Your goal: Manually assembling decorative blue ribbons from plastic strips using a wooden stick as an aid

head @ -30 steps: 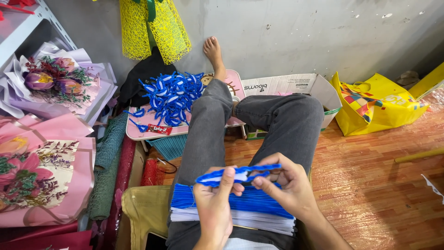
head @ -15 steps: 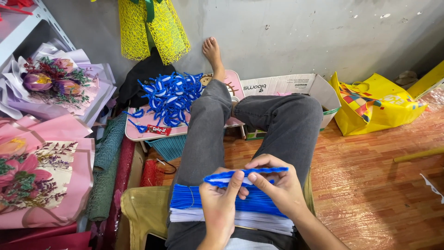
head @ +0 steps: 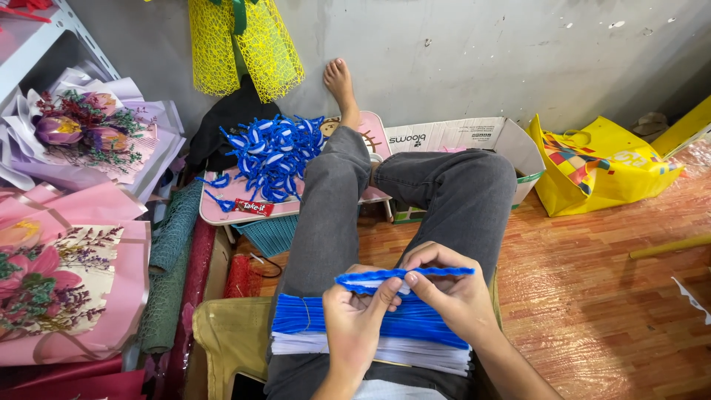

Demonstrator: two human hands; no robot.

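Over my lap, my left hand (head: 358,318) and my right hand (head: 446,290) pinch a blue-and-white pipe cleaner loop (head: 400,276) between them. The left thumb presses its left end while the right fingers grip its middle. Under the hands lies a bundle of blue pipe cleaners on top of white ones (head: 304,326), across my grey trouser legs (head: 333,215). Further out, a pile of finished blue-and-white loops (head: 274,152) sits on a small pink table (head: 222,207) beside my bare foot (head: 341,81).
Pink and purple wrapped flower bouquets (head: 67,274) lie at the left. Yellow mesh (head: 244,48) hangs on the grey wall. A white cardboard box (head: 452,137) and a yellow bag (head: 600,167) stand on the wooden floor at the right. Rolls of mesh (head: 170,267) lie beside my leg.
The loop has been folded tighter and lowered slightly; my right fingers slid along it toward the left hand. My legs and the bundle stay put.
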